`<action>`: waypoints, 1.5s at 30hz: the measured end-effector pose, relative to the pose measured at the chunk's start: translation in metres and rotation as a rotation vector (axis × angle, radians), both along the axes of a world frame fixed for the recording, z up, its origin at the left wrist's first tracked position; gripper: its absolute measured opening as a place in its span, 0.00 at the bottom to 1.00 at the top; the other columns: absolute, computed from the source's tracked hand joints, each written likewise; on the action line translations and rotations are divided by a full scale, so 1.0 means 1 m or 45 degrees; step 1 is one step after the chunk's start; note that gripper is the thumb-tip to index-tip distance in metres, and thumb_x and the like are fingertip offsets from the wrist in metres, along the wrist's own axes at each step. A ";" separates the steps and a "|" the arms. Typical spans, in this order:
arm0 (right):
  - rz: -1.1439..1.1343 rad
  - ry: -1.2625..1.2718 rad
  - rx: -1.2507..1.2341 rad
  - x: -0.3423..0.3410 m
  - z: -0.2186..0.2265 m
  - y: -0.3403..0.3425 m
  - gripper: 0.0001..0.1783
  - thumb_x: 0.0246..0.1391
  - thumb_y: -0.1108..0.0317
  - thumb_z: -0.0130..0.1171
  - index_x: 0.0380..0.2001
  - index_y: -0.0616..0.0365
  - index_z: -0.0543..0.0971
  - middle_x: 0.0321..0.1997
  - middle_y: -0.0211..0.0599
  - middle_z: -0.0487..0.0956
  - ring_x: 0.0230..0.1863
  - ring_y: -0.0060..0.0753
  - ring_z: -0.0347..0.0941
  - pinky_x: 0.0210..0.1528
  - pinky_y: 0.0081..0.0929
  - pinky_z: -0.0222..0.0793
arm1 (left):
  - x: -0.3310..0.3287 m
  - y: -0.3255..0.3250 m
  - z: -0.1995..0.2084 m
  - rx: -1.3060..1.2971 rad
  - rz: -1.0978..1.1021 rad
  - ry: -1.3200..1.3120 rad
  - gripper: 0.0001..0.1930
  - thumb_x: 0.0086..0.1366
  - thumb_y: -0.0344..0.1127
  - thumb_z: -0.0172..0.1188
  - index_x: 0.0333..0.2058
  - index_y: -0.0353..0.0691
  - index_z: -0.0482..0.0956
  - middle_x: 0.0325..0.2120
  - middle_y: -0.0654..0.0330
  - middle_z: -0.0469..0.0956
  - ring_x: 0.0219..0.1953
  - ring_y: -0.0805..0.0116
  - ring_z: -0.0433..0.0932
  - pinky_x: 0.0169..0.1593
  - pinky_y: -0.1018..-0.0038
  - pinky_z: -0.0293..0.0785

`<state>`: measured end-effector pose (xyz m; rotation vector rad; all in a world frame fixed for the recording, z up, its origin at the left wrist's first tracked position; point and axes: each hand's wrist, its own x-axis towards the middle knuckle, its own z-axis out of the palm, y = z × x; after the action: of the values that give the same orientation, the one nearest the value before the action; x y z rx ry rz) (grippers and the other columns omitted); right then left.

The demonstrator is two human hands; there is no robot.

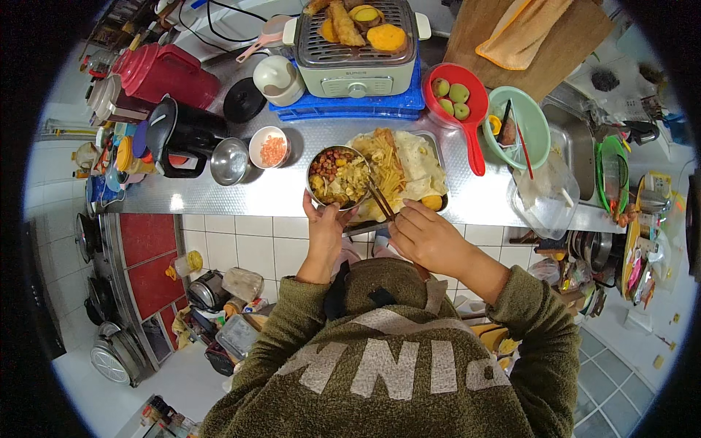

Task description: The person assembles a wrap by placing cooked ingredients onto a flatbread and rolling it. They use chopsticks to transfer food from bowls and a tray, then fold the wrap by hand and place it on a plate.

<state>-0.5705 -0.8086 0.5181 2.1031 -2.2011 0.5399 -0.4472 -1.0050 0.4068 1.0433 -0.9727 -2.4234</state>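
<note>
My left hand (pixel 325 230) grips the near rim of a round metal bowl (pixel 309 175) at the counter's front edge. Brown beans or nuts fill one side of it, pale yellow chopped food the other. Dark chopsticks (pixel 380 198) are pinched in my right hand (pixel 425 235), their tips reaching the bowl's right side. Beside and partly under the bowl lies a metal tray (pixel 440 155). It carries a pale flatbread (pixel 425 174), yellow shreds (pixel 380 164) and a round orange-yellow piece (pixel 432 203) close to my right fingers.
Behind the tray, a countertop grill (pixel 355 86) with food stands on a blue crate (pixel 350 109). A red strainer (pixel 475 150) of green fruit and a green basin (pixel 540 135) sit right, before the sink (pixel 573 131). Leftward are a white bowl (pixel 255 150), metal bowl (pixel 230 162) and black kettle (pixel 166 139).
</note>
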 end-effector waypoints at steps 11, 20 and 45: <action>-0.677 -1.082 -0.421 0.016 0.006 0.011 0.08 0.62 0.73 0.56 0.39 0.67 0.82 0.36 0.46 0.80 0.38 0.43 0.77 0.43 0.31 0.72 | 0.001 0.003 -0.005 0.000 0.093 -0.069 0.40 0.67 0.23 0.49 0.69 0.58 0.37 0.55 0.50 0.65 0.50 0.56 0.75 0.50 0.54 0.81; -0.606 -0.769 -0.437 0.046 -0.012 -0.012 0.10 0.52 0.75 0.64 0.39 0.66 0.80 0.36 0.46 0.81 0.37 0.46 0.79 0.41 0.36 0.76 | 0.000 0.013 0.000 -0.005 0.103 0.014 0.42 0.66 0.24 0.53 0.69 0.58 0.37 0.54 0.52 0.66 0.51 0.58 0.75 0.52 0.53 0.81; -1.364 -1.914 -0.733 0.017 -0.037 0.016 0.27 0.71 0.51 0.45 0.42 0.68 0.80 0.34 0.40 0.82 0.35 0.27 0.78 0.45 0.24 0.75 | 0.003 0.002 -0.007 -0.004 0.170 -0.081 0.39 0.67 0.23 0.49 0.68 0.60 0.39 0.61 0.48 0.61 0.58 0.49 0.71 0.55 0.49 0.79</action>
<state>-0.5533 -0.7929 0.4808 -0.2017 -2.4773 2.5125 -0.4441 -1.0028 0.3996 1.1524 -0.8970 -2.2930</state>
